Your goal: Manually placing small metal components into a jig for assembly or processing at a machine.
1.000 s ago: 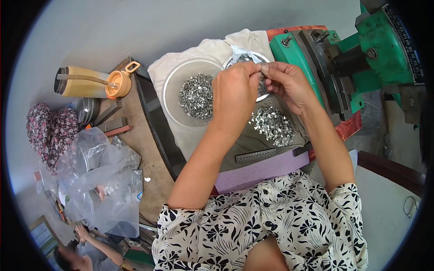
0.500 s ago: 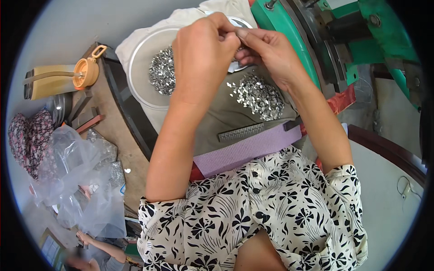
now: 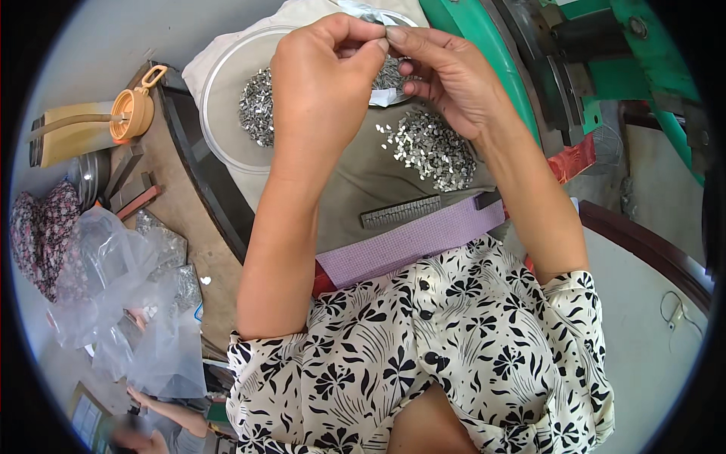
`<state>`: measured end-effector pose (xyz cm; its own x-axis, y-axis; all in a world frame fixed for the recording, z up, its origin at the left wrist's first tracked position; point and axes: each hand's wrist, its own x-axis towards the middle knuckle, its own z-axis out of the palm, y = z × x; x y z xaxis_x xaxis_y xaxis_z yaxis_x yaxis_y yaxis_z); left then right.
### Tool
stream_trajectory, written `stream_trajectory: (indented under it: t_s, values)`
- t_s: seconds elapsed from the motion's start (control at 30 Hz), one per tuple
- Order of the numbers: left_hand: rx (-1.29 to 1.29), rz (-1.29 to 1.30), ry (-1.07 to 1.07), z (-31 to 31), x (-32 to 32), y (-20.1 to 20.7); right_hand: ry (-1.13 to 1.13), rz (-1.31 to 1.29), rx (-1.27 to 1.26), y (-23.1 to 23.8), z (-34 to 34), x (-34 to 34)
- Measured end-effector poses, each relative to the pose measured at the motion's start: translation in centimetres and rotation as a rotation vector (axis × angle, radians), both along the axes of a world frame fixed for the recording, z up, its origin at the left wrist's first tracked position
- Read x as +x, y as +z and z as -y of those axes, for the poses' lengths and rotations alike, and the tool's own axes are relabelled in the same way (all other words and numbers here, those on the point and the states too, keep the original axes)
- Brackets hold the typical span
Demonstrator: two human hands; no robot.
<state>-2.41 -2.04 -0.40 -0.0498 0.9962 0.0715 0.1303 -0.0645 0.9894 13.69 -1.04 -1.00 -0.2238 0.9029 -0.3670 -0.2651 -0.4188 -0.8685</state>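
My left hand (image 3: 321,87) and my right hand (image 3: 454,79) meet at the fingertips above the cloth-covered work surface. Thumb and forefinger are pinched on each side. Whatever lies between them is tiny and cannot be made out. Behind my left hand, a heap of small silvery metal pieces (image 3: 257,110) sits in a round tray with a pale rim (image 3: 215,125). A second heap of shiny flat pieces (image 3: 431,147) is spread on the cloth below my right hand. More fine metal bits (image 3: 391,76) show between the hands, partly hidden by them.
Near my body lie a dark ridged metal strip (image 3: 401,212) and a purple woven band (image 3: 412,238). Green machinery (image 3: 491,76) stands at the right. Leftward are an orange-lidded bottle (image 3: 132,113), plastic bags (image 3: 151,303) and a floral cloth (image 3: 45,234). Another person (image 3: 170,424) is at lower left.
The whole view has shifted slightly, with the surroundings lying a little higher and further left. My hands stay joined at the fingertips, and the gap beneath them looks wider.
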Motion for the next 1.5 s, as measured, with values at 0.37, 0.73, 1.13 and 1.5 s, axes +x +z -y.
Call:
stream_trajectory:
  t_s: [0.37, 0.73, 1.13, 1.5]
  values:
    - [0.014, -0.429, -0.009, 0.8, 0.0, 1.6, -0.023, 0.268, 0.183, -0.1, -0.2, -0.2]
    - [0.245, -0.379, -0.124, 10.1, -2.7, 0.0, 0.255, 0.730, 0.641, -0.6, 7.3, 2.2]
    - [0.007, -0.569, -0.307, 15.9, -3.8, -3.7, 0.344, 1.104, 1.143, -3.6, 10.7, 0.8]
    - [-0.031, -0.474, 0.057, 20.1, -3.0, -5.4, 0.376, 0.952, 0.815, -3.2, 11.7, -0.5]
